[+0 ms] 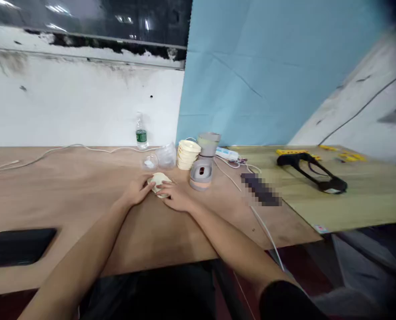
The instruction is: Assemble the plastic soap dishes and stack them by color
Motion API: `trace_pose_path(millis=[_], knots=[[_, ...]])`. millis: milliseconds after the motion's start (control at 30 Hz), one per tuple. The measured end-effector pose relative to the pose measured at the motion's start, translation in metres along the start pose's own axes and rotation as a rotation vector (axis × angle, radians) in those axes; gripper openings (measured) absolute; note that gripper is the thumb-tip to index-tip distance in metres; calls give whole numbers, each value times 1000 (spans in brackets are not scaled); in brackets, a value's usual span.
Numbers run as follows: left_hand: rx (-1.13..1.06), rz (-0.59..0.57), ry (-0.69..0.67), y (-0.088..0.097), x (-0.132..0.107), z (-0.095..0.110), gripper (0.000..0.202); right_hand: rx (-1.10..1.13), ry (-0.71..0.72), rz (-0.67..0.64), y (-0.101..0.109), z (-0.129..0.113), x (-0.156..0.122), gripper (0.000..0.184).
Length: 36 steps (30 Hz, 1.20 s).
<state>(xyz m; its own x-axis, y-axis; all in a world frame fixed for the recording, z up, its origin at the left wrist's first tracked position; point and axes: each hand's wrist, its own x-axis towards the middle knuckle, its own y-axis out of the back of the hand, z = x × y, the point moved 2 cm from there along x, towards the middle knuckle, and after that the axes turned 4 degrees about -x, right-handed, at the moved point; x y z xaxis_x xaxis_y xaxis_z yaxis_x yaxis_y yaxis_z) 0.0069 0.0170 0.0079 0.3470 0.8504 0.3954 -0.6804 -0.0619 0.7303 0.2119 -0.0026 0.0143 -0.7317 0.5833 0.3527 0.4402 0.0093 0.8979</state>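
1. Head view shows a brown table [84,191], with a stack of cream bowls [187,156] standing upright near its far edge; this stack is my landmark.
2. Black tablet-like object [19,246] lies flat, well apart from the stack, to its left and nearer to the person.
3. Grey containers [208,143] stand just right of the stack, and clear cups [166,155] just left of it.
4. Left hand [138,190] is left of the stack and nearer to the person; its fingers and thumb are bent, gripping the left edge of a cream piece.
5. Right hand [176,196] is in front of the stack; its fingers reach leftward over the piece and grip its right side.
6. Cream piece [159,178] is between both hands, near the stack, to its left and front. Its broad face looks up. Fingers cover part of its rounded outline, so I cannot tell its long axis.
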Motion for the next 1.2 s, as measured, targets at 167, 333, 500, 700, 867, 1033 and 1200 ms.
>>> trace_pose_path(millis=[167,333,500,700,867,1033,1200], knots=[[54,6,14,0,-3,-1,54,-41,-184,127,1,13,4,31],[112,21,-16,0,-4,-5,54,3,-318,184,2,25,2,31],[133,-8,-52,-6,-2,-6,45,75,-364,203,-1,29,1,34],[81,0,-45,-6,0,-1,34,111,-451,233,-3,37,-1,38],[84,15,-24,-2,1,5,27,114,-441,231,-1,36,-1,42],[105,-3,-2,-2,2,5,24,79,-401,248,4,25,1,47],[185,-8,7,0,1,7,21,72,-427,193,3,28,2,55]])
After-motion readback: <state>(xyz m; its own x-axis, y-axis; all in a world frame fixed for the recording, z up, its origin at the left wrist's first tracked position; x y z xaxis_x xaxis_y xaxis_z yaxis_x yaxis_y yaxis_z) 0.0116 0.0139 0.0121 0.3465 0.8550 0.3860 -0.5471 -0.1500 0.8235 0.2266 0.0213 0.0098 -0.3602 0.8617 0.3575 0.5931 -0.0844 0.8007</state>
